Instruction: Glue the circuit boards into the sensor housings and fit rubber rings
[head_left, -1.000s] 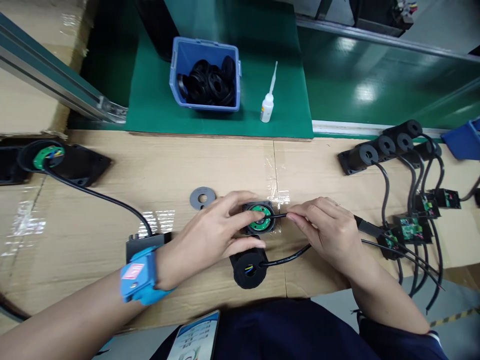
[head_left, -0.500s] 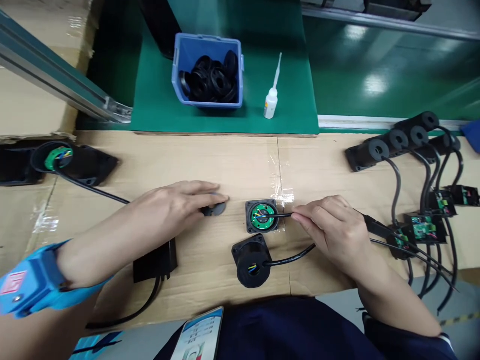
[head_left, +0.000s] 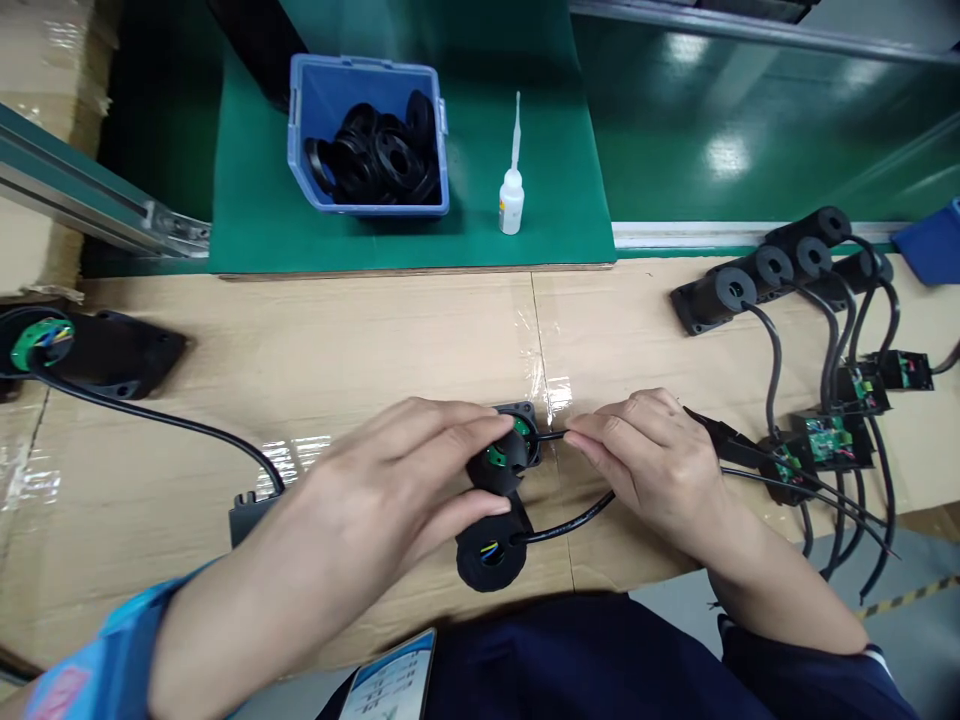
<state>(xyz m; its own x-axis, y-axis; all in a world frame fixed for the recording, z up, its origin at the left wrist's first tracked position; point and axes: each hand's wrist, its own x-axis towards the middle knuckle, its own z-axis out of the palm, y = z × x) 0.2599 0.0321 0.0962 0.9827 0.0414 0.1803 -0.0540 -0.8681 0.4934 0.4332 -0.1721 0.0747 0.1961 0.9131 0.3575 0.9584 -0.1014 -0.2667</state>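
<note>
My left hand (head_left: 409, 475) pinches a dark round cap (head_left: 491, 476) by its edges, thumb below and fingers above. The cap is tilted over the left part of a square-flanged black housing (head_left: 531, 412), whose round green circuit board (head_left: 520, 430) is partly covered. My right hand (head_left: 649, 450) is closed, thumb and fingertips on the black cable (head_left: 553, 435) that comes out of this housing. Just below stands a second black housing (head_left: 491, 560) with yellow and blue wires in its hole and its own cable (head_left: 574, 525) running under my right hand.
A blue bin (head_left: 442, 170) of black rings and a white dropper bottle (head_left: 511, 203) stand on the green mat (head_left: 559, 235). Capped black housings (head_left: 720, 298) with cables and circuit boards (head_left: 829, 438) lie at right. Another wired housing (head_left: 127, 350) lies at left.
My left hand has picked the round cap off the table and carried it right to the housing. My right hand keeps its hold on the cable. The camera view has shifted slightly.
</note>
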